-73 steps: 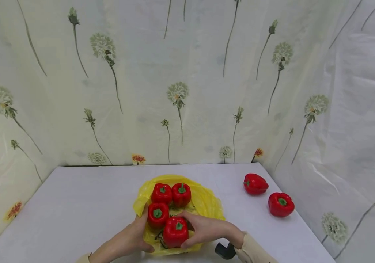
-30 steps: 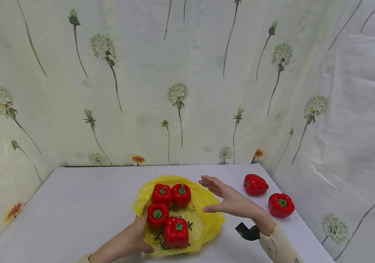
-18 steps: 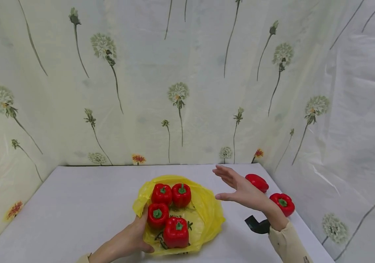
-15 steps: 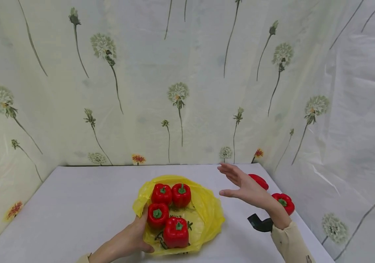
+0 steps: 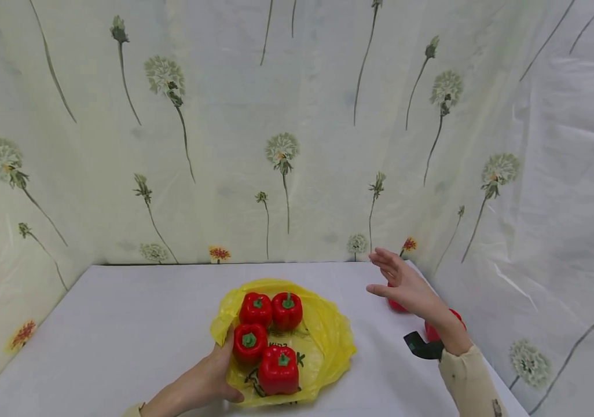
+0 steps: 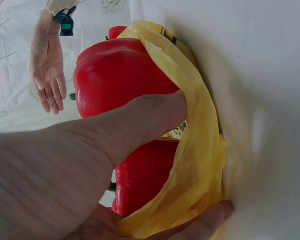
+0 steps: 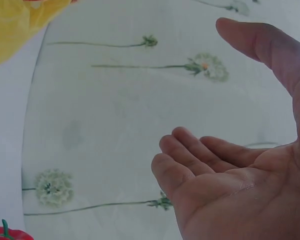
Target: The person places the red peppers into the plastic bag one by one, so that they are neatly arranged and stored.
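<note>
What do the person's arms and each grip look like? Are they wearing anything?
The right sleeve is cream with a small dark marking. Next to it is a black gadget, with a green patch in the left wrist view. Only a bit of the left sleeve shows, cream too. The right grip and left grip wear no gloves.

Peppers (image 5: 278, 377): glossy red, stems (image 5: 283, 360) green. Bag (image 5: 330, 330): yellow, black print (image 5: 300, 359), maybe lettering plus a drawing, too crumpled to be sure. Table (image 5: 146, 324): plain white. Backdrop (image 5: 318, 87): pale grey-green, printed with green-white dandelions (image 5: 282, 148) and orange-red flowers (image 5: 219, 252). Sleeve (image 5: 466, 376): cream. Wrist unit (image 5: 424, 348): black, green patch (image 6: 66, 26) in left-wrist view.
</note>
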{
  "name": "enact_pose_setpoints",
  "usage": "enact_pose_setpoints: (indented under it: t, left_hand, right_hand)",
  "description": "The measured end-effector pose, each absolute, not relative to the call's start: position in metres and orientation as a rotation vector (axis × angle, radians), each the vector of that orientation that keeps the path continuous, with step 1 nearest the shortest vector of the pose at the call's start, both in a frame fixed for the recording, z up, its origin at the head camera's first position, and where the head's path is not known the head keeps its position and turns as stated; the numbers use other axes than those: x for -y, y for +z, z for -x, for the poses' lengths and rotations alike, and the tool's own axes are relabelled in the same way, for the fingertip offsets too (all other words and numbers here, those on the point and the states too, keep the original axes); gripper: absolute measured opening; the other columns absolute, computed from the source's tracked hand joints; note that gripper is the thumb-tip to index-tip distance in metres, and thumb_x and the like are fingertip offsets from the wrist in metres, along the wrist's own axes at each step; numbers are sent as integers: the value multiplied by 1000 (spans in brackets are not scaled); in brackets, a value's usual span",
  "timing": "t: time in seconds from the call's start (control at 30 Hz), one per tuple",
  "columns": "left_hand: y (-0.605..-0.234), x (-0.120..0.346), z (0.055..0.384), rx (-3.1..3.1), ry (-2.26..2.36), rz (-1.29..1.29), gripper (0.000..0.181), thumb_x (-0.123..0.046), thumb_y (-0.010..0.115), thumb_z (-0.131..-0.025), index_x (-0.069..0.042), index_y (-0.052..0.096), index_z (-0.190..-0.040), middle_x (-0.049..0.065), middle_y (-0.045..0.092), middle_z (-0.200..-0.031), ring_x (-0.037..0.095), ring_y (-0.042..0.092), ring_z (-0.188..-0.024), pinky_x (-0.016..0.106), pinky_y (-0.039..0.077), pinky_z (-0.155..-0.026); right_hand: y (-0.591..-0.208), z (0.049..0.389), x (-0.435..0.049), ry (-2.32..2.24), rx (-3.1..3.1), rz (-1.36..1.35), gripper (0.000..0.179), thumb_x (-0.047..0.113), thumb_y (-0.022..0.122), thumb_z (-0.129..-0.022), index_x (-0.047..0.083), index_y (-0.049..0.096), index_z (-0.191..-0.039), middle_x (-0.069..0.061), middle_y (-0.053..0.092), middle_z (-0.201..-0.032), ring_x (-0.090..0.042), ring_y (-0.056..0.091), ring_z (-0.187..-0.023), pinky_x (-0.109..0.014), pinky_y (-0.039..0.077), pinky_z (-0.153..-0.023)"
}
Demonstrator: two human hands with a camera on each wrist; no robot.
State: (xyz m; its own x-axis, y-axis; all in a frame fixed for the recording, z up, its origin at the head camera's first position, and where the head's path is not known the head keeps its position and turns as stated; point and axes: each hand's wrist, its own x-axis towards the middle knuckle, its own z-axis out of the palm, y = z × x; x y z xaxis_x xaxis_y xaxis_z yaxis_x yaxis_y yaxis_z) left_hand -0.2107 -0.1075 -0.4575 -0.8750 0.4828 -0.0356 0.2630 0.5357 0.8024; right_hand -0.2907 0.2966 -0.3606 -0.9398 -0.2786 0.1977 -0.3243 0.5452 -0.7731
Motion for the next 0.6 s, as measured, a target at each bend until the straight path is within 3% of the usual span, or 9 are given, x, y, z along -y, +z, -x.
enact_pose_setpoints:
  t: [0.23,0.6]
  left_hand:
    - [-459,108,213,-2523,1255,-635,145,-13,91,-57,-15,-18,-153,19,1,-161,40,17,-145,63,23,-112]
    - [-459,108,213,-2523,1269,-641,145,-12,91,-58,-15,-19,-152,18,1,-160,40,17,-145,63,23,-112]
  right_hand:
    - [-364,302,-314,1402,2724,-410,100,40,75,-81,7,15,-153,-16,29,-156,-34,25,-145,-46,27,-113]
    - [-375,312,-332,1434,2766,-286,96,37,72,-85,1,14,-153,-22,19,-158,-42,17,-146,-55,23,-115]
